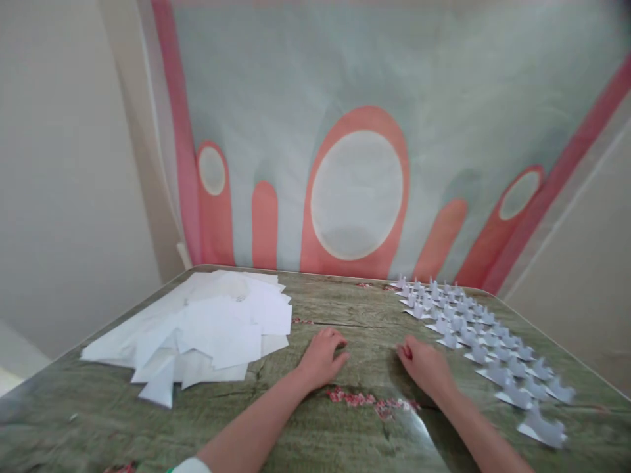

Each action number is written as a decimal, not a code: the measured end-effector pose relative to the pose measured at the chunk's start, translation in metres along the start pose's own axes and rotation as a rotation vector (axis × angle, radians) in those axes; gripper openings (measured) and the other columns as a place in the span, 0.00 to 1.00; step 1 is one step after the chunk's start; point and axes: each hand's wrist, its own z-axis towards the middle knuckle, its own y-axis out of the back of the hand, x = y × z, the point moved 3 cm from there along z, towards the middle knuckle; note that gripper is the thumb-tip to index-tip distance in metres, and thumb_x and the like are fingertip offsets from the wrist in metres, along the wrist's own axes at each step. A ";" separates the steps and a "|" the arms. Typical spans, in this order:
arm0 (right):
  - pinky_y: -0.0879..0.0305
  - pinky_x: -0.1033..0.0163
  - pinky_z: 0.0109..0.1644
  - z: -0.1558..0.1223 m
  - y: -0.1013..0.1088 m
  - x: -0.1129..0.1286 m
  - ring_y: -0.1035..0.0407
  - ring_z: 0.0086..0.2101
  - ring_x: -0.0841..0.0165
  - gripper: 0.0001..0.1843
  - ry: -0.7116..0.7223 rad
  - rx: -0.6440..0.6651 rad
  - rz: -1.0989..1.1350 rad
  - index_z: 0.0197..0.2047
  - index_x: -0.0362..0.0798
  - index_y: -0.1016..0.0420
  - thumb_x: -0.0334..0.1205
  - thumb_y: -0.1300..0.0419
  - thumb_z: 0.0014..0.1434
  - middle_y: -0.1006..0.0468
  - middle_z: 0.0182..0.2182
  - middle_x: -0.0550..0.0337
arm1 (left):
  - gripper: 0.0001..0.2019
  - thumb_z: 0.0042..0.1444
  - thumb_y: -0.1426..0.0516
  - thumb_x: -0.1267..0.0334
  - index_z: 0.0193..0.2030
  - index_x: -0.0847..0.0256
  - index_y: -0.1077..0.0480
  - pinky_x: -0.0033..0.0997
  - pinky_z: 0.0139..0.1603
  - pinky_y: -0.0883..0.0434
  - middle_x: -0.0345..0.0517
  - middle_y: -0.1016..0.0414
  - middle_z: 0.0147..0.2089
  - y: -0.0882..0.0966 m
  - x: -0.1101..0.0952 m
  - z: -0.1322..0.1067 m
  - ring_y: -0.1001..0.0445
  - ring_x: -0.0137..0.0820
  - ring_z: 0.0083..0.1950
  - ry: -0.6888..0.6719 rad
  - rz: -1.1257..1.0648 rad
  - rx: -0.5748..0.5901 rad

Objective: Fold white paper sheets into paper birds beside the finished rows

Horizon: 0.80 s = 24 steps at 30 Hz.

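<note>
Here we are at the table (276,440), and two bare hands hold the middle ground. The left hand (323,358) rests low over the wood, fingers loosely curled, thumb apart from them, a visible gap and nothing in it. Across from it, the right hand (424,368) is curled in with its fingers bunched; the fingertips are blurred and turned away, so I can't tell how tightly it closes or whether it holds anything.

Over on the left lie the sheets (221,328), a loose, overlapping spread, near the left hand but not touching it. Fanned that way, edges show all round, which should make single sheets easier to lift. A pointed flap (160,384) juts out at the near edge.

Now to the right: the paper shapes (457,323), in slanting rows running up the table's right side, raised parts upright on flat bases. Rows like that probably stop them crushing one another, and a light fold would tip easily. The nearest shape (542,427) sits out front, beyond the right forearm. Sheets one side, shapes the other: that leaves bare wood between for both hands.
</note>
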 end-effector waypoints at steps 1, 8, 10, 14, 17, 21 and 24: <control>0.56 0.66 0.26 0.000 -0.004 0.009 0.32 0.25 0.68 0.11 0.064 0.018 0.014 0.26 0.49 0.37 0.42 0.48 0.59 0.27 0.22 0.62 | 0.11 0.51 0.43 0.63 0.42 0.58 0.31 0.29 0.50 0.36 0.43 0.30 0.44 0.002 0.003 0.001 0.32 0.32 0.47 0.008 0.012 0.013; 0.60 0.64 0.25 0.004 -0.024 0.040 0.34 0.23 0.67 0.12 0.184 0.030 0.044 0.24 0.50 0.39 0.40 0.49 0.58 0.27 0.21 0.60 | 0.14 0.49 0.42 0.63 0.42 0.66 0.31 0.44 0.53 0.39 0.60 0.31 0.48 0.043 0.055 0.003 0.35 0.46 0.53 0.401 0.300 -0.048; 0.61 0.64 0.24 0.003 -0.026 0.040 0.34 0.22 0.67 0.12 0.155 0.014 0.043 0.24 0.50 0.39 0.41 0.49 0.59 0.27 0.20 0.60 | 0.17 0.50 0.43 0.62 0.45 0.69 0.33 0.50 0.52 0.41 0.67 0.35 0.52 0.054 0.069 -0.001 0.38 0.52 0.55 0.551 0.397 -0.090; 0.61 0.65 0.24 0.002 -0.028 0.039 0.35 0.21 0.68 0.13 0.134 0.000 0.058 0.23 0.50 0.41 0.43 0.49 0.59 0.29 0.19 0.62 | 0.22 0.52 0.45 0.56 0.46 0.74 0.33 0.51 0.49 0.39 0.72 0.34 0.49 0.062 0.080 -0.007 0.35 0.53 0.52 0.689 0.506 -0.088; 0.60 0.65 0.24 0.001 -0.028 0.038 0.35 0.21 0.68 0.14 0.139 -0.003 0.073 0.23 0.50 0.43 0.44 0.50 0.59 0.29 0.19 0.63 | 0.20 0.54 0.46 0.57 0.45 0.75 0.31 0.46 0.45 0.36 0.71 0.31 0.46 0.062 0.080 -0.007 0.33 0.51 0.49 0.706 0.539 -0.049; 0.60 0.65 0.25 0.002 -0.027 0.037 0.36 0.21 0.69 0.15 0.140 -0.005 0.089 0.23 0.50 0.43 0.44 0.50 0.59 0.30 0.18 0.63 | 0.16 0.55 0.48 0.61 0.40 0.74 0.29 0.41 0.44 0.34 0.68 0.28 0.42 0.062 0.080 -0.004 0.31 0.48 0.48 0.682 0.551 0.031; 0.60 0.65 0.24 0.002 -0.028 0.037 0.37 0.21 0.69 0.14 0.143 -0.002 0.102 0.23 0.50 0.43 0.44 0.50 0.59 0.30 0.18 0.63 | 0.18 0.56 0.48 0.57 0.40 0.72 0.28 0.41 0.45 0.34 0.66 0.28 0.42 0.063 0.081 -0.005 0.31 0.48 0.49 0.665 0.556 0.081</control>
